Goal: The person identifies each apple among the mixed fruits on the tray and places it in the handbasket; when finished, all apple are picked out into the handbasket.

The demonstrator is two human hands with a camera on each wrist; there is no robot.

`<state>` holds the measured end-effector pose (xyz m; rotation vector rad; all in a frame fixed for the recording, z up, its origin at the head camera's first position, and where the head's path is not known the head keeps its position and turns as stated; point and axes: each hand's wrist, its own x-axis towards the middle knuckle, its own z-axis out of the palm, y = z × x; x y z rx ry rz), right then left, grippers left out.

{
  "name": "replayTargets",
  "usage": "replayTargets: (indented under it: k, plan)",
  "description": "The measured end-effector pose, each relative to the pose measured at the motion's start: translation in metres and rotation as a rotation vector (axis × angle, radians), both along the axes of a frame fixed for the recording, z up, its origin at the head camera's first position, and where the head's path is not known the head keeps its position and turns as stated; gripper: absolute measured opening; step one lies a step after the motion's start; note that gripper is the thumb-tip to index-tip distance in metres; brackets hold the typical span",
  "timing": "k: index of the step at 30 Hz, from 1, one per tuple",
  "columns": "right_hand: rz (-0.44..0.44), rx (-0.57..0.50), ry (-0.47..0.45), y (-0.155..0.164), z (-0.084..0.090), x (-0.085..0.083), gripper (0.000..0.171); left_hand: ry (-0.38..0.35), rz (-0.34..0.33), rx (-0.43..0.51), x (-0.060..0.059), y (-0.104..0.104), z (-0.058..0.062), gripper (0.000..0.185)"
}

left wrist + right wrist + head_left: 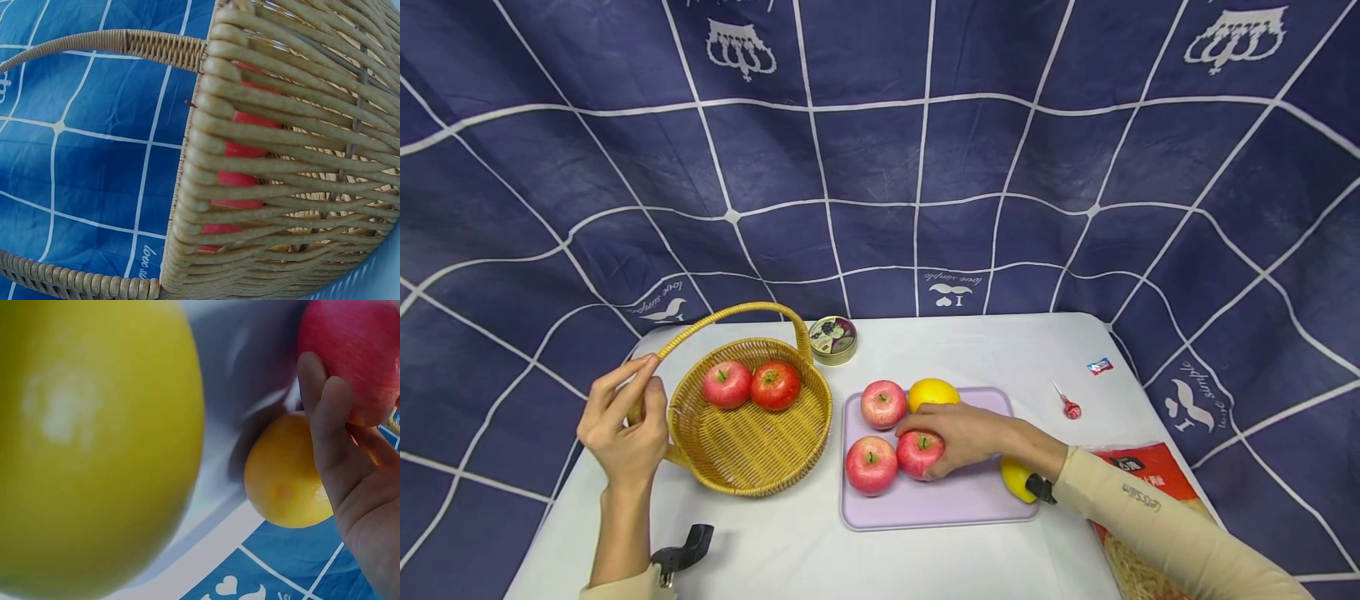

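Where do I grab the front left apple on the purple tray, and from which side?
I'd cup the front left apple round its widest part, from above and the near side: it's round, it sits upright, and the right hand holds another apple close on its right.

Beige close-fitting right sleeve (1180,529) worn, printed with dark lettering (1141,497); beige left sleeve (625,588) partly seen. Black left wrist mount (688,547) and black right wrist mount (1041,488) also worn, left one bent.
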<state>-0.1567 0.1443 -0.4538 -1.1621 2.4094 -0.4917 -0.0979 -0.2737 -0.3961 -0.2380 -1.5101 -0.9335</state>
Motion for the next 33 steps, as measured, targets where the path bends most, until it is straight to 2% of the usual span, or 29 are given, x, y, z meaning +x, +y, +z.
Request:
replayTargets:
  k: [18,33]
  plan:
    - [-0.008,-0.014,0.026,-0.0007,0.0005,0.0018,0.062,0.006,0.001,0.003,-0.0010,0.0001,0.0000,0.013]
    - [-0.042,-0.007,0.111,-0.0004,0.0025,0.0052,0.064,0.000,0.017,0.003,-0.0013,-0.0002,-0.0008,0.014]
